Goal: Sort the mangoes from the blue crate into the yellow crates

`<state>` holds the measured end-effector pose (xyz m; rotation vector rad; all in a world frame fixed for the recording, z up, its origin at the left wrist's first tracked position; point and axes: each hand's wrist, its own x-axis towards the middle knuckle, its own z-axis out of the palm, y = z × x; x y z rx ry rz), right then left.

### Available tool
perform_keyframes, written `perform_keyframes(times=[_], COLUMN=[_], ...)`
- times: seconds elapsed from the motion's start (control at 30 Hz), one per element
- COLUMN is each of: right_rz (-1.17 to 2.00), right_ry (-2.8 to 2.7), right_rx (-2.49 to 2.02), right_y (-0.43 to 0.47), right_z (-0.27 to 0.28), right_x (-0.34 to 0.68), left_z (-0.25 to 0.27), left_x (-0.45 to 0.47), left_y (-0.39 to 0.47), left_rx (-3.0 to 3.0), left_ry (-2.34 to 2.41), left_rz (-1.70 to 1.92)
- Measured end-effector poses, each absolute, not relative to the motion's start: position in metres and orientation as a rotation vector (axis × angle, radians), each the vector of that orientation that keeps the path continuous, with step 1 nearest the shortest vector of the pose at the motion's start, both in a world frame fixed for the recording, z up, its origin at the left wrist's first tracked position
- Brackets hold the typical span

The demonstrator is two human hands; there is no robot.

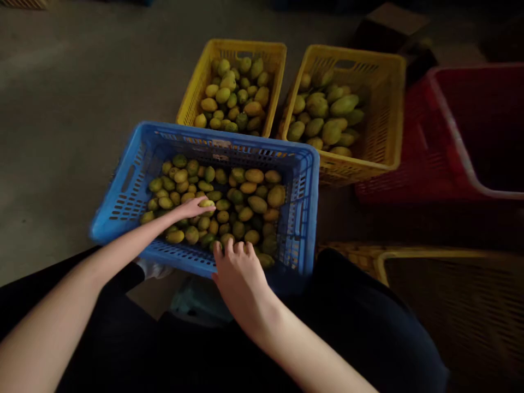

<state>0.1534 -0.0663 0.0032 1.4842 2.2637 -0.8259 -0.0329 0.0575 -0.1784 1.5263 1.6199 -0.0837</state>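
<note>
A large blue plastic crate (229, 143) stands in front of me, its floor covered with green and yellow mangoes (257, 204). My left hand (190, 208) reaches in over the near left side, its fingers closed around a yellowish mango (208, 204) near the middle of the pile. At the crate's near wall, my right hand (241, 270) has its fingers curled over the rim. Those fingertips point inward, close to the nearest fruit; the thumb stays on the outer side. My palm hides part of the rim.
Behind the blue crate are two yellow crates, a left one (196, 71) and a right one (395, 109), both holding larger green-yellow fruit. A red crate (446, 109) stands at the right, above another yellow crate (382, 267). Concrete floor (82, 71) extends left.
</note>
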Motion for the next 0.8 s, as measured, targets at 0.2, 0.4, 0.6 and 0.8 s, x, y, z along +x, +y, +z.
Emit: perform_keyframes(times=[0.2,0.4,0.6,0.8], right_rz=[-0.624,-0.712,-0.683,-0.513], right_ry=[2.367,2.165,1.94,1.702], right_rx=[1.357,1.391,1.595,2.076], right_y=[-0.074,-0.07,-0.026,0.045], right_z=[0.003,-0.033,-0.081,-0.128], right_x=[0.153,0.155,0.183,0.225], left_z=[-0.025,0.056,0.014,0.017], left_x=[-0.066,-0.079,-0.071,-0.072], left_y=[0.032,-0.012,-0.01,0.001], left_rx=[0.67,-0.088,-0.444,-0.444], left_ry=[1.391,0.873,0.89,0.878], left_rz=[0.768,1.296,1.31,1.275])
